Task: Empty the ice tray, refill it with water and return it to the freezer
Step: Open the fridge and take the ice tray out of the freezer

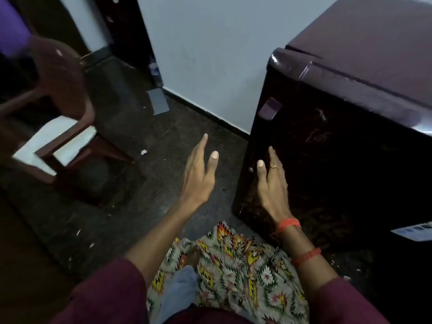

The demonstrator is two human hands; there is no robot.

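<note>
A room in a home, plainly furnished.
A small dark maroon fridge [327, 148] stands on the speckled dark stone floor [140, 127] against a pale painted wall [210, 54] with a dark skirting [205, 111]. A brown moulded plastic chair [58, 73] sits to the left, near a dark wooden door frame [126, 26].

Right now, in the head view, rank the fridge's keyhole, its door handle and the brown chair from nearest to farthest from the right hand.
1. The keyhole: at the fridge door edge, just beside the right hand, by its thumb.
2. The door handle: higher on the same door.
3. The brown chair: across the floor, far left.
</note>
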